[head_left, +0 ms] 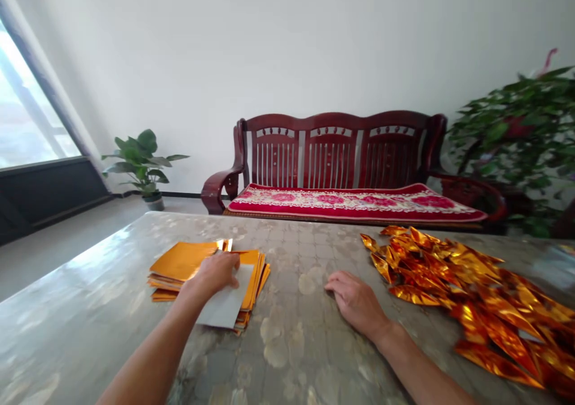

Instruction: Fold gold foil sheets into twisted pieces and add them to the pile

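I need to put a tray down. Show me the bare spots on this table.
Free: the table between the left hand and right hand, and the near-left corner. Crowded: the gold paper stack under the left hand, and the folded foil pile on the right.
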### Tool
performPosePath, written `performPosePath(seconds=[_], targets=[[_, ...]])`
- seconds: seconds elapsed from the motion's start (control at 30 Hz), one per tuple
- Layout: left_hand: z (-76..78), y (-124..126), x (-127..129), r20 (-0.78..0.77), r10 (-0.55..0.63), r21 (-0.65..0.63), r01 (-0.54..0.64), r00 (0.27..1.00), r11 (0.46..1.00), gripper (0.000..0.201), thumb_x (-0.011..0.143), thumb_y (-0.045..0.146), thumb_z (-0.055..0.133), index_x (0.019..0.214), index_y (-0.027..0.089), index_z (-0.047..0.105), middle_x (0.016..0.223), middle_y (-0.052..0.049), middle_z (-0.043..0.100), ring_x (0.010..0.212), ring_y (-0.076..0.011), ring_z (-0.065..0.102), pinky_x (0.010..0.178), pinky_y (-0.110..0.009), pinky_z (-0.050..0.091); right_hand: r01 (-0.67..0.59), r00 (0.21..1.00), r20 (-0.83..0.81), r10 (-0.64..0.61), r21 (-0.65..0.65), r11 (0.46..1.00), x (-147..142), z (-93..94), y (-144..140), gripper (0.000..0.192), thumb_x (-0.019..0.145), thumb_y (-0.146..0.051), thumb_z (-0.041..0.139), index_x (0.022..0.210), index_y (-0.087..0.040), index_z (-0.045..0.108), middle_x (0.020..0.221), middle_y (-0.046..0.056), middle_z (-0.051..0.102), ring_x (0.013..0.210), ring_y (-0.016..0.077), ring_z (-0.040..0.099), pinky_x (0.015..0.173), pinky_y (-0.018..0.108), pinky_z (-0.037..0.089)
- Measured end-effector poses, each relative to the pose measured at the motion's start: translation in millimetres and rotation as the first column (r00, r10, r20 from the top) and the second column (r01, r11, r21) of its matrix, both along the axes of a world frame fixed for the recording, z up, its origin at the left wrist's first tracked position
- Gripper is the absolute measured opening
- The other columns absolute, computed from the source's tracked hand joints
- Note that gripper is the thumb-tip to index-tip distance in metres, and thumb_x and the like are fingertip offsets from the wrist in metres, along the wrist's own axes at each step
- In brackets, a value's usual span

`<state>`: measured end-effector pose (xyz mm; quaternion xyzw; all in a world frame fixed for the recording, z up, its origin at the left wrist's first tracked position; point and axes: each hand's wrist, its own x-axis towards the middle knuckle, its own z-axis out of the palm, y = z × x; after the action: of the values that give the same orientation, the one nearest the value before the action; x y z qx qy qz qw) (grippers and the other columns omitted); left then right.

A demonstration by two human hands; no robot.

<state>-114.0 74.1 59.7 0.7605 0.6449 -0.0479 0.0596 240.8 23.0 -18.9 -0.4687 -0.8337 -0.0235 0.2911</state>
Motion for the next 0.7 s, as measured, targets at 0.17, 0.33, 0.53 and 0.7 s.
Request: performPosePath(seconds=[0.17,0.33,0.53,0.7], targets=[[-5.6,-6,1,0.017,0.008,0.041,-0.008,1.000,0.999,0.025,0.071,0.020,0.069,0.096,0.020,0.070,0.105,-0.011,0.072,0.100,-0.0281,0.066,0.079,-0.032,0.046,0.000,1.000,0.012,0.001,-0.017,1.000,1,-0.2,1,0.032,0.086,-0.006,0.043,0.087,-0.022,0.070,0.089,0.003,0.067,0.087,0.0173,0.062,0.078,0.028,0.048],[-10.2,-15,7,0.002,0.001,0.085,-0.001,1.000,0.996,0.020,0.080,0.015,0.054,0.086,0.019,0.072,0.094,-0.010,0.074,0.092,-0.0251,0.068,0.076,-0.031,0.046,-0.001,1.000,0.021,0.001,-0.018,1.000,1,1.5,0,0.032,0.086,-0.006,0.043,0.088,-0.022,0.070,0.089,0.003,0.068,0.087,0.0182,0.062,0.078,0.029,0.048],[-13.5,-18,10,-0.029,-0.017,0.123,0.021,0.999,0.992,0.031,0.088,0.015,0.041,0.086,0.014,0.071,0.095,-0.016,0.072,0.091,-0.0278,0.068,0.077,-0.035,0.047,0.003,1.000,0.027,-0.003,-0.005,1.000,1,-0.1,0,0.032,0.086,-0.007,0.043,0.087,-0.023,0.071,0.089,0.003,0.068,0.086,0.0182,0.062,0.077,0.029,0.049],[-7.4,-15,6,0.002,-0.030,0.120,0.029,1.000,0.992,0.025,0.085,0.019,0.044,0.081,0.017,0.069,0.088,-0.013,0.072,0.085,-0.0260,0.067,0.070,-0.032,0.043,0.004,1.000,0.016,-0.004,0.005,1.000,1,0.8,0,0.032,0.085,-0.007,0.044,0.087,-0.024,0.071,0.088,0.003,0.068,0.085,0.0174,0.063,0.076,0.028,0.049]])
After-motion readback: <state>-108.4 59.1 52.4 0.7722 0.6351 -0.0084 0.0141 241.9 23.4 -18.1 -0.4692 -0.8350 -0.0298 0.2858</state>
